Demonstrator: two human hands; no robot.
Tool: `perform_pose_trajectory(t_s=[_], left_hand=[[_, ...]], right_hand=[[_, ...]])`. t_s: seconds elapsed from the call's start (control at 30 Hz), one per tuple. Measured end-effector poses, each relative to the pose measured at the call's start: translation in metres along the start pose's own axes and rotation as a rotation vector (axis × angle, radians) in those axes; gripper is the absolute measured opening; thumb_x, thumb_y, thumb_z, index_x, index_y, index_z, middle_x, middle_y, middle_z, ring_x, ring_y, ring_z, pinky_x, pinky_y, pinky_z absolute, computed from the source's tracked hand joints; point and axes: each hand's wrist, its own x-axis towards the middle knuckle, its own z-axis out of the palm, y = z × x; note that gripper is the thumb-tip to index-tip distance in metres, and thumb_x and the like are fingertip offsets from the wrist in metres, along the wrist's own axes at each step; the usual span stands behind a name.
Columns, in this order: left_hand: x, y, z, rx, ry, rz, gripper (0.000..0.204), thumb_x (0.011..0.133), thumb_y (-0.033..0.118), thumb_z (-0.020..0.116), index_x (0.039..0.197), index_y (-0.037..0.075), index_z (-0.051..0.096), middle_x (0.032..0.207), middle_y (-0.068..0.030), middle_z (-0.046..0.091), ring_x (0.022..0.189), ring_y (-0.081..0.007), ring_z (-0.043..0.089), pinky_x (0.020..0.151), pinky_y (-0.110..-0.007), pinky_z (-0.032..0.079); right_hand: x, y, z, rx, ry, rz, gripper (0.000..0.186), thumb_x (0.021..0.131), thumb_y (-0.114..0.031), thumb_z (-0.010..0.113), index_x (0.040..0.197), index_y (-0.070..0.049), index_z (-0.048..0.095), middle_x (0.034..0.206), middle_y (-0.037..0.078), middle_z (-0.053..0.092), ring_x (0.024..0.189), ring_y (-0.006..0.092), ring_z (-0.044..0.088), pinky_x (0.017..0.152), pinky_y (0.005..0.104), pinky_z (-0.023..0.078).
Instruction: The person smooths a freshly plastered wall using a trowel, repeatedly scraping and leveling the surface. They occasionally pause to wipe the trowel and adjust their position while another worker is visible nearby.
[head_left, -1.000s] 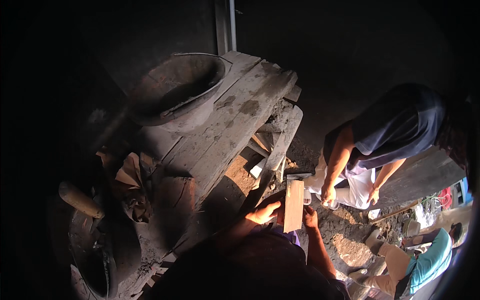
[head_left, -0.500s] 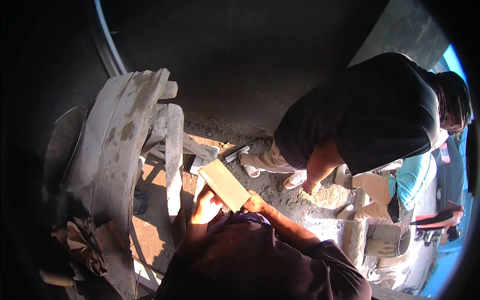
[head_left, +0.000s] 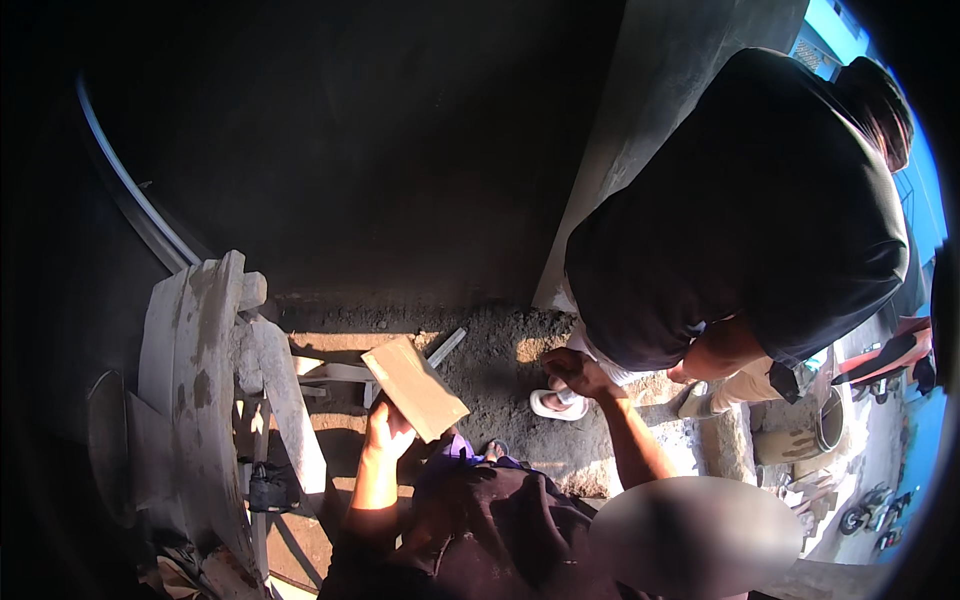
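Observation:
My left hand is closed on a flat, tan rectangular piece, apparently board, held tilted above the ground. To its right, my right hand is away from the board and raised near the legs of a person in a dark top. Its fingers are loosely bent and apart, in shadow, with nothing visible in them. That person bends over at the right, one forearm lowered beside my right arm.
A weathered plank bench stands at left beside a dim bucket. A dark wall rises ahead. Wood scraps lie on rubbly ground. A cylindrical container, low blocks and parked motorbikes are at right.
My view has swung toward the wall and right. My right hand has let go of the board and moved right, while my left hand still holds it. The person in dark appears nearer.

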Motion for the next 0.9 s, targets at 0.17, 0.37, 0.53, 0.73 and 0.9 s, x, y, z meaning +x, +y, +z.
perform_pose_trajectory(t_s=[0.17, 0.37, 0.53, 0.73, 0.9], left_hand=[[0.076, 0.002, 0.063, 0.125, -0.404, -0.091, 0.119, 0.072, 0.071, 0.090, 0.157, 0.001, 0.043, 0.140, -0.0149, 0.065, 0.127, -0.0274, 0.065, 0.108, -0.044, 0.053], [0.178, 0.035, 0.126, 0.088, -0.557, -0.165, 0.078, 0.087, 0.016, 0.089, 0.154, 0.001, 0.051, 0.140, -0.0105, 0.066, 0.127, -0.0226, 0.065, 0.106, -0.043, 0.053], [0.274, 0.086, 0.189, 0.471, -0.856, -0.005, 0.074, 0.099, 0.034, 0.077, 0.159, 0.004, 0.046, 0.151, -0.0089, 0.059, 0.138, -0.0217, 0.057, 0.116, -0.038, 0.044], [0.374, 0.184, 0.196, 0.787, -0.497, 0.561, 0.039, 0.108, 0.016, 0.065, 0.144, 0.003, 0.058, 0.136, -0.0086, 0.066, 0.122, -0.0159, 0.062, 0.111, -0.033, 0.048], [0.450, 0.255, 0.216, 0.934, -0.217, 0.989, 0.029, 0.108, 0.013, 0.063, 0.134, 0.000, 0.062, 0.133, -0.0098, 0.067, 0.121, -0.0198, 0.063, 0.107, -0.034, 0.050]], right_hand=[[0.022, -0.077, 0.110, 1.014, -0.351, 0.075, 0.047, 0.110, -0.034, 0.063, 0.140, 0.002, 0.061, 0.131, 0.018, 0.071, 0.119, 0.0279, 0.071, 0.098, 0.0407, 0.058], [0.065, -0.130, 0.082, 1.906, -0.615, -0.092, 0.059, 0.109, -0.044, 0.055, 0.151, -0.003, 0.056, 0.140, 0.022, 0.068, 0.123, 0.0359, 0.071, 0.104, 0.0472, 0.059], [0.109, -0.139, -0.018, 1.166, 0.015, -0.391, 0.065, 0.100, -0.037, 0.072, 0.153, -0.004, 0.051, 0.135, 0.014, 0.066, 0.117, 0.0258, 0.069, 0.097, 0.0411, 0.060], [0.178, -0.243, -0.188, 0.456, 0.920, -0.613, 0.048, 0.105, -0.019, 0.071, 0.144, -0.005, 0.046, 0.130, 0.007, 0.062, 0.117, 0.0142, 0.063, 0.098, 0.0337, 0.056], [0.208, -0.271, -0.266, 0.650, 0.857, -0.886, 0.040, 0.108, -0.025, 0.062, 0.143, -0.008, 0.054, 0.121, 0.007, 0.067, 0.106, 0.0177, 0.067, 0.089, 0.0355, 0.056]])
